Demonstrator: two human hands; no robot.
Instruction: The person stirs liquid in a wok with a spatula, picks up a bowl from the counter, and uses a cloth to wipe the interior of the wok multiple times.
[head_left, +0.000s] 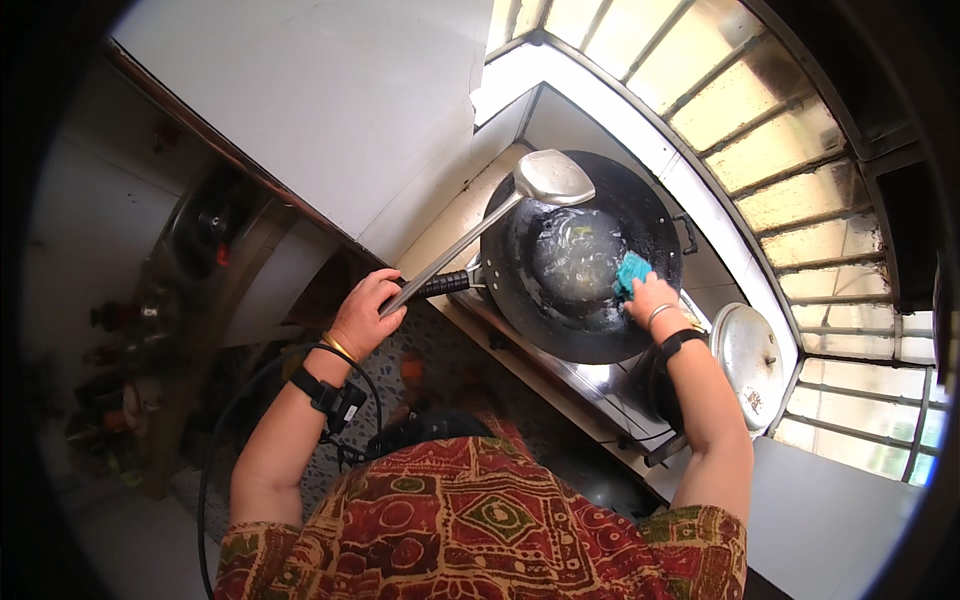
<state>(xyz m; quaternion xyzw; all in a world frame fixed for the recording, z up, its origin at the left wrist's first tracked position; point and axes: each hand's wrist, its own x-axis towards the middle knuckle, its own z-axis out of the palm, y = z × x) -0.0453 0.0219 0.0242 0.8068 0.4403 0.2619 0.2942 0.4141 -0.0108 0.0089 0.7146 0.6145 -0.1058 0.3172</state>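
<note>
A black wok rests on the gas stove, with cloudy water in its bottom. My left hand grips the handle of a metal wok spatula beside the wok's black handle; whether it also holds the wok handle I cannot tell. The spatula's broad blade lies over the wok's far left rim. Inside the wok, at its right side, my right hand holds a crumpled teal cloth or scrubber against the inner wall.
The stove stands on a corner counter below a barred window. A round metal lid leans at the right, near a dark pan mostly hidden by my right arm. A white wall or cabinet panel borders the left. A black cable loops beside my left arm.
</note>
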